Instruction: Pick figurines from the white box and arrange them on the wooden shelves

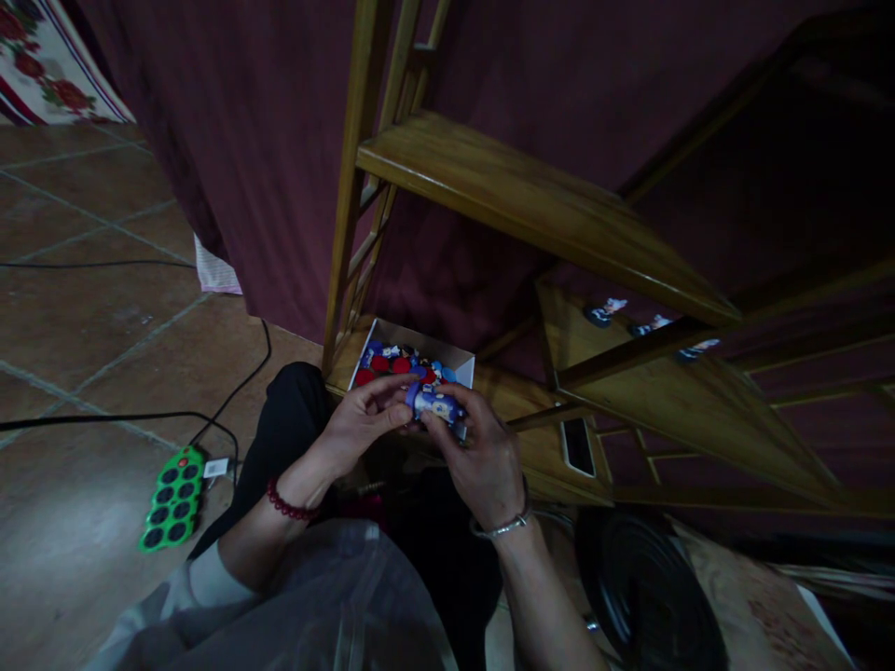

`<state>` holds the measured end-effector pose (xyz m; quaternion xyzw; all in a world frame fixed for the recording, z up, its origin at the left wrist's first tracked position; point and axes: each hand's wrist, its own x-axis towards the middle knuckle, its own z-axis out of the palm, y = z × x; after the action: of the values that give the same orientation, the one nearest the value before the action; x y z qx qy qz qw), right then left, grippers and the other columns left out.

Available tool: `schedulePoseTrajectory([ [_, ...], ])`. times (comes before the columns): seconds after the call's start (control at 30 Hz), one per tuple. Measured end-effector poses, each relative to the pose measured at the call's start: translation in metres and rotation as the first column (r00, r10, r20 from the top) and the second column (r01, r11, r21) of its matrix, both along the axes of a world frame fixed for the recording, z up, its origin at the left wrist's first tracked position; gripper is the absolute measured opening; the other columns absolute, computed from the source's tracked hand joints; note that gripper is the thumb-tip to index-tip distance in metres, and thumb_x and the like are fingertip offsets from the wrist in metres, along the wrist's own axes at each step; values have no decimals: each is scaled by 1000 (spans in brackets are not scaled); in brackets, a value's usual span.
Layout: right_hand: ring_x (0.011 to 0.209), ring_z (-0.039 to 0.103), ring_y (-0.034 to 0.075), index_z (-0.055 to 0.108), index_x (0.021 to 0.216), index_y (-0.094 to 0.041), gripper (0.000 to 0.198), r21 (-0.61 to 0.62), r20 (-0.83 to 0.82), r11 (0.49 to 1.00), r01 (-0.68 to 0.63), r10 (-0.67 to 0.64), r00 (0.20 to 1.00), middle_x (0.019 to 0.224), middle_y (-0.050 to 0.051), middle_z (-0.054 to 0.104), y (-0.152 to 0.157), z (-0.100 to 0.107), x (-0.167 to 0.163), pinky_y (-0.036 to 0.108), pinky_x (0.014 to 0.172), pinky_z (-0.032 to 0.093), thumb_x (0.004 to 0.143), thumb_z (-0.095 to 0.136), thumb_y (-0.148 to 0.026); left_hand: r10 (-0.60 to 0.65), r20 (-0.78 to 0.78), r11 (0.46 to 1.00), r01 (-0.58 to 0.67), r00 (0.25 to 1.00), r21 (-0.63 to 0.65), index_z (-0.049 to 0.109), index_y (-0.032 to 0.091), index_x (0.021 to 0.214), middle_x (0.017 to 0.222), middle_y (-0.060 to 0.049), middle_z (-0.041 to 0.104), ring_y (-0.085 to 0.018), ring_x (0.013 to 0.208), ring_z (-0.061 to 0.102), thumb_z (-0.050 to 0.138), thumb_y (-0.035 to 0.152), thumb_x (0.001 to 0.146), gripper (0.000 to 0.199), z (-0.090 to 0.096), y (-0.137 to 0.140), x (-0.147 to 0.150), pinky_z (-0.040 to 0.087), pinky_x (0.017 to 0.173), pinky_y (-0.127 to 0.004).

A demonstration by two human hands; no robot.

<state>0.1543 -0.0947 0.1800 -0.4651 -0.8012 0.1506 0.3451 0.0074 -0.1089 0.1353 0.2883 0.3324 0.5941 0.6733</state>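
Between my two hands is a small blue-and-white figurine (434, 404), held tilted over my lap. My left hand (367, 419), with a red bead bracelet at the wrist, pinches its left end. Fingers of my right hand (482, 457), which has a silver bangle, close around its right side. Just beyond the hands, a white box (458, 359) on the low wooden shelf holds several small figures with red and blue round parts. The figurine's finer details are too small and dim to make out.
Three small figurines (607, 311) stand on the right-hand shelf (657, 382). A phone (577, 445) lies on the lower shelf. An upper wooden shelf (531, 196) juts out above the box. A green power strip (172, 499) with black cables lies on the tiled floor at left.
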Motion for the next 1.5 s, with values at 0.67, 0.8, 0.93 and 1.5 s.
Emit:
schedulePoseTrajectory([
  [0.67, 85, 61, 17, 58, 104, -22, 27, -70, 11, 997, 18, -17, 1000, 97, 3, 66, 7, -6, 9, 30, 75, 49, 79, 55, -33, -44, 254, 997, 60, 966, -55, 64, 13, 97, 87, -5, 66, -11, 72, 60, 68, 26, 70, 30, -10, 0, 20, 48, 66, -23],
  [0.8, 86, 61, 17, 57, 106, -23, 29, -90, 20, 996, 20, -18, 1000, 97, 3, 66, 7, -6, 11, 30, 77, 48, 79, 55, -34, -53, 254, 996, 69, 966, -53, 64, 13, 98, 89, -6, 65, -12, 73, 60, 66, 26, 71, 30, -11, 1, 21, 48, 66, -23],
  [0.93, 85, 61, 17, 57, 108, -24, 31, -89, 15, 996, 18, -17, 1000, 97, 2, 66, 7, -6, 13, 30, 77, 49, 79, 54, -34, -69, 246, 995, 85, 967, -55, 64, 13, 98, 87, -5, 65, -12, 72, 60, 65, 25, 72, 28, -11, 1, 21, 48, 65, -23],
  [1.5, 86, 60, 18, 57, 109, -25, 31, -101, -14, 995, 8, -10, 1000, 98, 3, 65, 7, -9, 15, 32, 78, 48, 79, 54, -33, -69, 298, 991, 99, 952, -87, 64, 14, 98, 97, -6, 64, -14, 84, 60, 66, 20, 72, 27, -13, -1, 22, 48, 75, -26],
])
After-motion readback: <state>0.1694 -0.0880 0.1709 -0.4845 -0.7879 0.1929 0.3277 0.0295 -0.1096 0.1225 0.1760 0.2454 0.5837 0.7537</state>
